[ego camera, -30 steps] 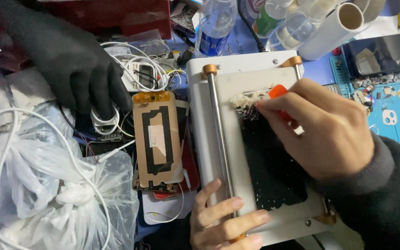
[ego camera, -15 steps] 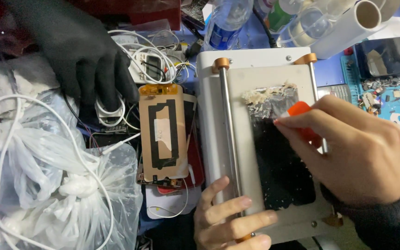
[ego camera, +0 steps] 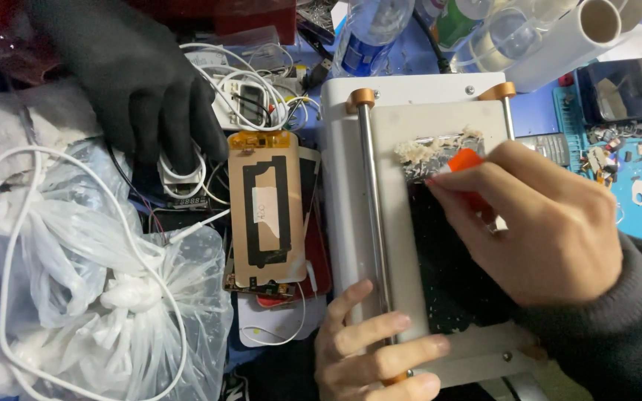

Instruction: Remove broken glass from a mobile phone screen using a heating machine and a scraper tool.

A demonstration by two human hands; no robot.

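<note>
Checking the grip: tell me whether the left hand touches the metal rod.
Touching. The head view shows the left hand's fingers laid across the metal rod at its near end.
</note>
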